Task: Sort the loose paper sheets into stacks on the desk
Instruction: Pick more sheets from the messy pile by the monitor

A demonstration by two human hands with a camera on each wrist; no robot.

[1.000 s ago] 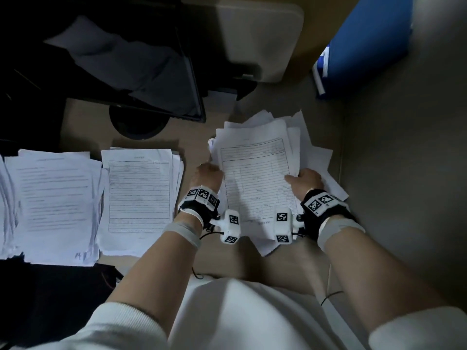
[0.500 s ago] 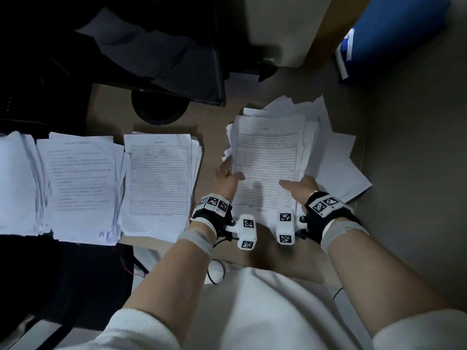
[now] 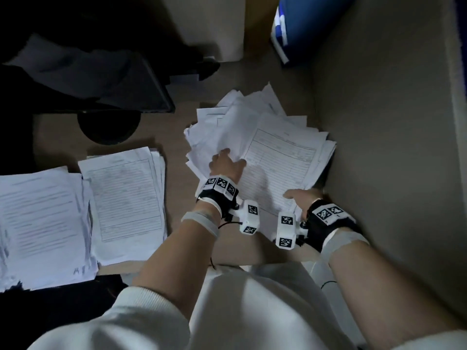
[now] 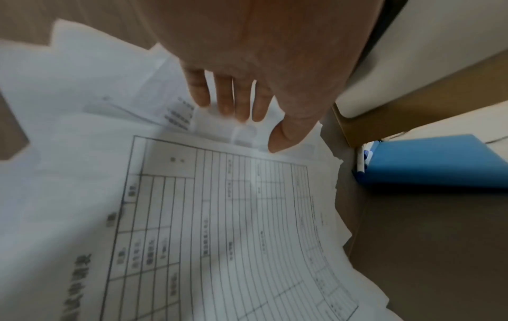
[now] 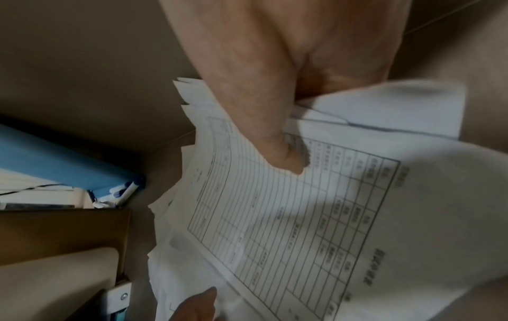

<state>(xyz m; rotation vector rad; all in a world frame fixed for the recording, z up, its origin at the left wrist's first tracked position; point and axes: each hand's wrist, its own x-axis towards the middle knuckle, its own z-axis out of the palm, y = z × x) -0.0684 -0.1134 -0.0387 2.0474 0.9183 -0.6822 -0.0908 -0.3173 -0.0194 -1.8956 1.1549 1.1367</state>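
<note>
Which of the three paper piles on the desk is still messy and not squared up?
The loose pile on the right, under both hands; its sheets fan out at angles, while the two left stacks lie squared.

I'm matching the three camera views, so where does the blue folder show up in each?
Head: blue folder, top edge, right of centre.
Left wrist, right side, mid-height.
Right wrist, left side, mid-height.
Shared landmark: the top table-form sheet.
</note>
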